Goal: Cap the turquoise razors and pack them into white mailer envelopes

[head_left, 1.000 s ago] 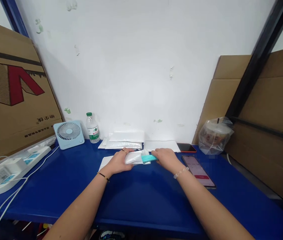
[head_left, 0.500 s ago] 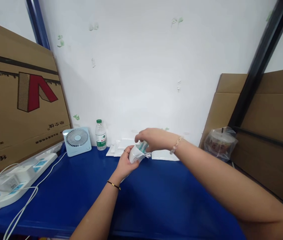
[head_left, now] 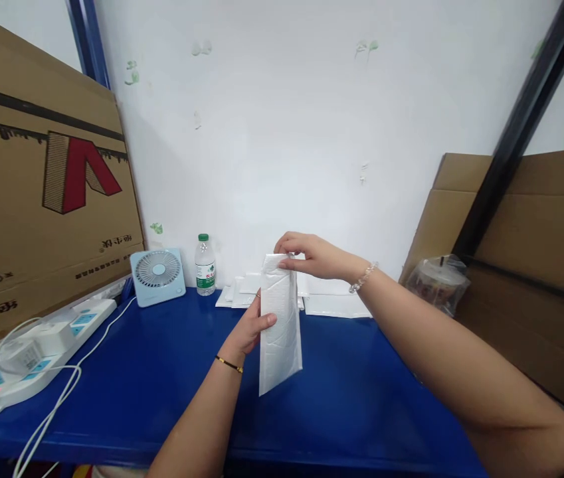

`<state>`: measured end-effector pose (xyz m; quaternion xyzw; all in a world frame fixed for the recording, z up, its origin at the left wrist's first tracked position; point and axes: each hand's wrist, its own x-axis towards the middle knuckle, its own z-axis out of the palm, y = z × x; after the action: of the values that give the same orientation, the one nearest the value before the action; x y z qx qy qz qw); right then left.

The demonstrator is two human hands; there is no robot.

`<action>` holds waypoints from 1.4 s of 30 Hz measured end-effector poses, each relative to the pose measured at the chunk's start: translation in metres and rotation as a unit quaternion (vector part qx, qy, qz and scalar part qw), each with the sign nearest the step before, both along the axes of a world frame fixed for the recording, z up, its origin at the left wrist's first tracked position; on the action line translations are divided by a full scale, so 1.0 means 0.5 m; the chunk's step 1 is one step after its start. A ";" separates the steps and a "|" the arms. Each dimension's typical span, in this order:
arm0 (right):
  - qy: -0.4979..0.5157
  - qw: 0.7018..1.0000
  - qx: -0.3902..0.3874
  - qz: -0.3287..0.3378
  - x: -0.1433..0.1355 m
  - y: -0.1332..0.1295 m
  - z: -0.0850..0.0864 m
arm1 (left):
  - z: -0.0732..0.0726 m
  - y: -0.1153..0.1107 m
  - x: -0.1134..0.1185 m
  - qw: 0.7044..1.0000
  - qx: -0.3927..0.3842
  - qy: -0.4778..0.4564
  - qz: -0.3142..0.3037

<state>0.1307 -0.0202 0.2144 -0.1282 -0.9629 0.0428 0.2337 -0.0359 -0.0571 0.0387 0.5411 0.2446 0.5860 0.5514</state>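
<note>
A white padded mailer (head_left: pixel 280 332) stands upright in front of me, its lower end above the blue table. My left hand (head_left: pixel 254 325) grips its left side at mid-height, thumb across the near face and fingers behind. At the top edge my right hand (head_left: pixel 306 255) pinches the mailer, its thumb on the near side. Whatever lies inside the mailer is hidden. Behind it, more flat white mailers (head_left: pixel 336 305) lie on the table against the wall.
A light blue fan (head_left: pixel 159 277) and a water bottle (head_left: pixel 205 269) stand at the back left. The power strip (head_left: pixel 57 352) trails white cables (head_left: pixel 70 382) along the left. Cardboard flanks both sides; a plastic-wrapped container (head_left: pixel 438 282) sits at the right of the blue table (head_left: pixel 361 392).
The mailer was tilted with its mouth toward me and something teal showing; now it is upright with its face toward me. My right hand has risen and grips its top edge.
</note>
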 end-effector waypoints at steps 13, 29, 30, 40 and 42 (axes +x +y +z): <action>-0.083 0.979 0.118 -0.147 0.028 -0.013 -0.093 | 0.009 0.007 0.017 0.996 -0.020 0.074 0.054; 0.256 0.726 -0.266 -0.580 0.383 0.261 -0.343 | -0.024 0.069 -0.028 0.951 -0.136 -0.104 0.258; 0.248 0.724 -0.267 -0.585 0.373 0.264 -0.357 | -0.026 0.070 -0.028 0.949 -0.142 -0.116 0.258; 0.287 0.748 -0.410 -0.435 0.152 0.310 -0.399 | -0.038 0.093 -0.006 0.897 -0.312 -0.251 0.189; 0.298 0.729 -0.472 -0.396 0.096 0.318 -0.408 | -0.051 0.095 0.009 0.887 -0.348 -0.255 0.163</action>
<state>0.1785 0.1390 0.0104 -0.5726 -0.5614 0.4310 0.4137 -0.0314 -0.0095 0.0133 0.0990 0.3679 0.6630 0.6444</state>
